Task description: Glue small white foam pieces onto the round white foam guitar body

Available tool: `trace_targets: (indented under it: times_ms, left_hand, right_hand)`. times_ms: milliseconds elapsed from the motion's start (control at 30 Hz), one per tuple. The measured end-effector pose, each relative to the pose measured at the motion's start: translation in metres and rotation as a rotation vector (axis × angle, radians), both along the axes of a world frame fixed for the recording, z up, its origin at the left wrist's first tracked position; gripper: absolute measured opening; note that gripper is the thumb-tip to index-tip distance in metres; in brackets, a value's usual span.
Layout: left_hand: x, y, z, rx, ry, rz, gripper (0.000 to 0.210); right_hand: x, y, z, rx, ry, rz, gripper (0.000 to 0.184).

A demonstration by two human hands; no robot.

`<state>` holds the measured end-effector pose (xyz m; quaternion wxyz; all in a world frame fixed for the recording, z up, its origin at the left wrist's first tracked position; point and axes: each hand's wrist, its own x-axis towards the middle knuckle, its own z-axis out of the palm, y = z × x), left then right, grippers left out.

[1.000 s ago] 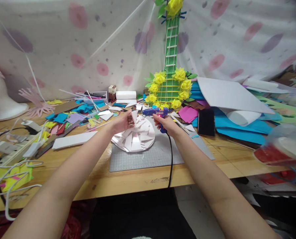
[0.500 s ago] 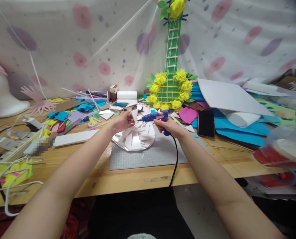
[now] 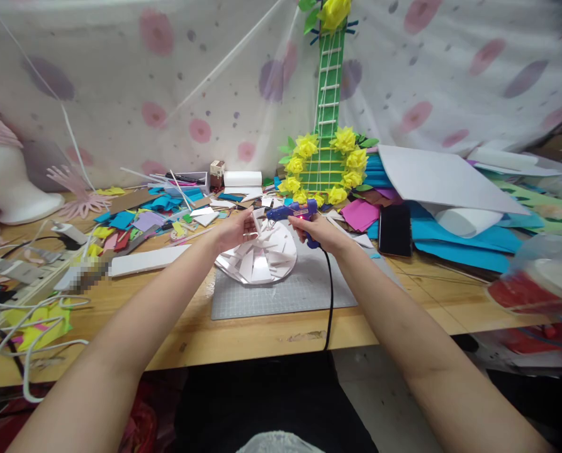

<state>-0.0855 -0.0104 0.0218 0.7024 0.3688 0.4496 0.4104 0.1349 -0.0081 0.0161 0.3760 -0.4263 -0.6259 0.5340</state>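
Observation:
My right hand (image 3: 319, 230) is wrapped round the handle of a blue hot glue gun (image 3: 290, 209), whose nozzle points left. Between the fingers of my left hand (image 3: 237, 230) is a small white foam board piece (image 3: 257, 220), held close to the nozzle. Below both hands lies a round white disc (image 3: 287, 267) with several white wedge-shaped pieces set on it in a ring. The disc rests on a grey cutting mat (image 3: 318, 292). From the gun's handle a black cord (image 3: 330, 302) hangs over the table's front edge.
Coloured scraps (image 3: 148, 219) litter the left and back. A long white strip (image 3: 148, 260) lies left of the mat. At the right are a black phone (image 3: 394, 230), blue sheets (image 3: 455, 242) and a plastic tub (image 3: 535, 283). A green guitar model (image 3: 328, 123) stands behind.
The white piece in my left hand has turned and now shows a narrower side. The glue gun has shifted slightly left and up. The whole view has moved a little.

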Motion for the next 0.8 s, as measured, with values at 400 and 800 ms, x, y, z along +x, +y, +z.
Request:
trace_targets:
  times_ms: [400,800]
  left_hand:
    - [-0.005,-0.001,-0.003,-0.01,0.024,-0.001,0.029]
    - [-0.013,0.002,0.006,0.036,0.084,0.012,0.032]
  right_hand:
    - [0.001,0.003,-0.006,-0.005,0.01,0.01,0.041]
    - [0.01,0.006,-0.006,-0.099,0.125,-0.068,0.041]
